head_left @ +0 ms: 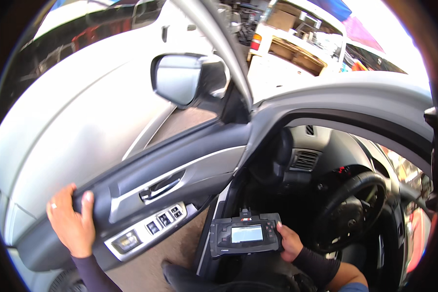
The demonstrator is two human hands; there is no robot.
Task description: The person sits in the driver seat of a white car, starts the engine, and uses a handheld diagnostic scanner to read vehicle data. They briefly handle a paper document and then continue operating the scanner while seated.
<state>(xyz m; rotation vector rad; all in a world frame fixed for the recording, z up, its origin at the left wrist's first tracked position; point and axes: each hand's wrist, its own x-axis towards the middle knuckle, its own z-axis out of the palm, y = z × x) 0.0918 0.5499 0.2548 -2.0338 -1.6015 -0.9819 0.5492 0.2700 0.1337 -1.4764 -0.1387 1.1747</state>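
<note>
My left hand point(72, 221) grips the top edge of the open car door point(100, 197), its fingers over the rim and the thumb on the inner side; a ring shows on one finger. In my right hand point(291, 243) is a black diagnostic scan tool point(220, 233), held by its right end with the thumb on the front. Its small screen point(246, 234) is lit pale, but I cannot read it. A cable plug sticks out of the tool's top edge. Below the door's inner handle point(163, 187) lies a silver window switch panel point(153, 228).
Right of the tool are the car's steering wheel point(350, 211) and dashboard with an air vent point(305, 159). A side mirror point(180, 78) stands at the door's front corner. Another white car point(82, 102) is close on the left. An open-backed vehicle point(297, 53) stands ahead.
</note>
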